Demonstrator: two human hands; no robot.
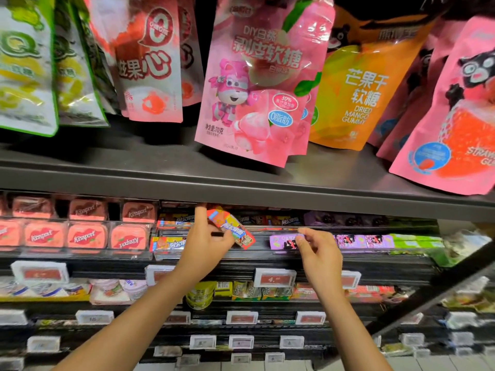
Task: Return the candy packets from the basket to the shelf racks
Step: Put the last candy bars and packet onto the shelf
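Observation:
My left hand (207,242) grips a small red and blue candy packet (231,227), tilted, just in front of the shelf rack (257,246) that holds rows of the same kind of packets (167,243). My right hand (317,249) is a little to the right, its fingertips pinching the edge of a purple candy packet (281,241) lying in that rack. The basket is out of view.
A dark shelf board (241,188) juts out right above both hands, with hanging gummy bags (262,81) over it. Pink Kissport tins (85,236) stand at the left, purple packets (364,241) at the right. Price tags (274,277) line the lower shelves.

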